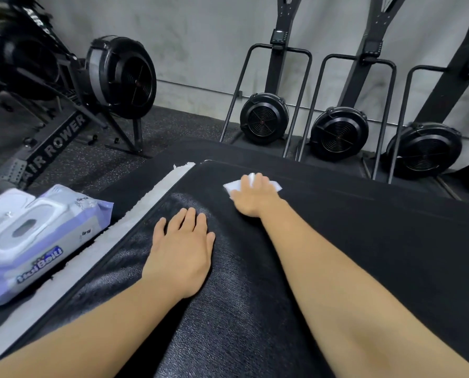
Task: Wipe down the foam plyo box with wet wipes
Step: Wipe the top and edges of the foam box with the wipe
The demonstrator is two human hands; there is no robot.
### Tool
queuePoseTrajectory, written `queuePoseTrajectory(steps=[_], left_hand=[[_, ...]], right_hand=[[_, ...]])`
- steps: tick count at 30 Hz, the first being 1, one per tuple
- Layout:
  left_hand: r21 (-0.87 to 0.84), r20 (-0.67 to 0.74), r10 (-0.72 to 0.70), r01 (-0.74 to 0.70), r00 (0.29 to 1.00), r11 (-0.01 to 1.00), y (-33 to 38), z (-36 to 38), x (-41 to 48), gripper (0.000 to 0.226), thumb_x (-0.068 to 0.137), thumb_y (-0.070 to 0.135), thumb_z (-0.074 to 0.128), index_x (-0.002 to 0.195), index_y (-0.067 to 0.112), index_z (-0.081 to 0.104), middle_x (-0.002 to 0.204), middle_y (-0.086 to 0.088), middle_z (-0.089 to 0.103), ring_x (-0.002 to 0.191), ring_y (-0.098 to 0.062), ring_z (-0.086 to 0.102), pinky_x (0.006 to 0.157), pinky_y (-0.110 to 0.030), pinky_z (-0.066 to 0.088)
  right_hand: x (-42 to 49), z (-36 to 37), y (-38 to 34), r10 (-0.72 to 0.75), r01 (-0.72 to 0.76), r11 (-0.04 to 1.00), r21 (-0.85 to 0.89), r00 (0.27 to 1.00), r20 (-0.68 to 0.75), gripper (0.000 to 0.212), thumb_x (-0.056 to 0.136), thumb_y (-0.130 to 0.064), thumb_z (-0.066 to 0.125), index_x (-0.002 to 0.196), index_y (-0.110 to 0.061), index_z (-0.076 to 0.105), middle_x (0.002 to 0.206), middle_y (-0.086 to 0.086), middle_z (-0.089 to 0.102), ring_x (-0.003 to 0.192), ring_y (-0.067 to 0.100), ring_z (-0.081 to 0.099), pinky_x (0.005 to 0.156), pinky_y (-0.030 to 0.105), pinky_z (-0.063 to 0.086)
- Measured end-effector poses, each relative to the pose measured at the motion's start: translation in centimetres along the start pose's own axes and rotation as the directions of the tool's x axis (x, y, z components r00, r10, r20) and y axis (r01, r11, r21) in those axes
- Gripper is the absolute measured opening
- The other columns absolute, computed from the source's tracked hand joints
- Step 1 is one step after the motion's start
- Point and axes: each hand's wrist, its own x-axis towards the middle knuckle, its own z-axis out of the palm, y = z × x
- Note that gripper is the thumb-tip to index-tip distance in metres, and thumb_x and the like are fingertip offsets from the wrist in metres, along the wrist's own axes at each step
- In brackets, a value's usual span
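The black foam plyo box (pixel 350 241) fills the lower middle and right of the head view, its top glossy and wet near me. My right hand (pixel 255 196) presses a white wet wipe (pixel 234 185) flat on the box top near its far left corner. My left hand (pixel 183 246) lies flat on the box top with fingers spread and nothing in it. A purple and white pack of wet wipes (pixel 31 241) rests to the left, beyond a white strip (pixel 135 211) along the box's left edge.
An air rower (pixel 118 77) stands on the speckled rubber floor at the back left. Three upright machines with black fan housings (pixel 264 118) line the grey wall behind the box.
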Motion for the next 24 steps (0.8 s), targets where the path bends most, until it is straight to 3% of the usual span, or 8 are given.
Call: queuePoseTrajectory(steps=[3,6,10,18,22,24], left_hand=[[0.008,0.006,0.001,-0.001,1.000,1.000,-0.1,-0.1,0.0,0.058,0.101,0.043,0.007,0.154,0.020,0.011,0.162,0.000,0.007,0.149,-0.017,-0.001,0.120,-0.045,0.002],[0.010,0.010,0.014,-0.014,1.000,1.000,-0.2,-0.1,0.0,0.055,0.101,0.043,0.007,0.154,0.026,0.010,0.162,-0.002,0.009,0.149,-0.019,0.000,0.120,-0.045,0.003],[0.023,0.028,0.017,-0.017,0.999,1.000,-0.1,-0.2,0.0,0.053,0.102,0.042,0.009,0.154,0.031,0.011,0.162,-0.005,0.010,0.149,-0.021,0.001,0.119,-0.046,0.004],[0.059,0.040,0.011,-0.013,0.999,0.998,-0.1,-0.2,0.0,0.053,0.101,0.041,0.007,0.154,0.030,0.010,0.162,-0.004,0.010,0.149,-0.021,0.000,0.119,-0.046,0.004],[0.069,0.036,0.016,-0.018,0.999,0.997,0.0,-0.3,0.1,0.054,0.102,0.041,0.007,0.154,0.029,0.011,0.161,-0.006,0.011,0.149,-0.023,0.002,0.119,-0.047,0.004],[0.070,0.041,0.020,-0.023,0.999,0.997,0.1,-0.3,0.1,0.054,0.102,0.041,0.008,0.154,0.028,0.011,0.161,-0.007,0.012,0.149,-0.024,0.003,0.119,-0.047,0.005]], right_hand=[[-0.4,0.2,-1.7,-0.139,0.135,0.990,0.044,0.986,0.092,0.063,0.101,-0.044,0.026,0.155,-0.015,0.012,0.159,0.012,0.011,0.145,0.029,0.011,0.117,0.040,0.012],[-0.8,-0.6,1.3,-0.213,0.208,0.976,0.061,0.973,0.090,0.055,0.103,-0.037,0.025,0.154,-0.016,0.017,0.154,0.010,0.021,0.138,0.027,0.022,0.113,0.040,0.018],[-1.5,-1.5,8.6,-0.026,0.023,0.997,0.071,0.999,0.034,0.045,0.100,-0.030,0.031,0.141,-0.013,0.037,0.141,0.012,0.037,0.129,0.030,0.034,0.107,0.044,0.025],[-5.4,-2.3,21.9,0.378,-0.379,0.925,0.003,0.923,0.070,0.054,0.101,-0.032,0.027,0.151,-0.012,0.024,0.151,0.015,0.030,0.138,0.032,0.027,0.114,0.051,0.022],[-6.3,-2.3,22.3,0.490,-0.491,0.871,-0.009,0.869,0.072,0.058,0.103,-0.039,0.026,0.154,-0.016,0.017,0.157,0.014,0.022,0.144,0.031,0.021,0.115,0.046,0.018],[-6.3,-2.2,20.1,0.478,-0.479,0.878,0.004,0.877,0.052,0.057,0.102,-0.040,0.028,0.153,-0.015,0.022,0.155,0.014,0.025,0.142,0.032,0.024,0.113,0.045,0.020]])
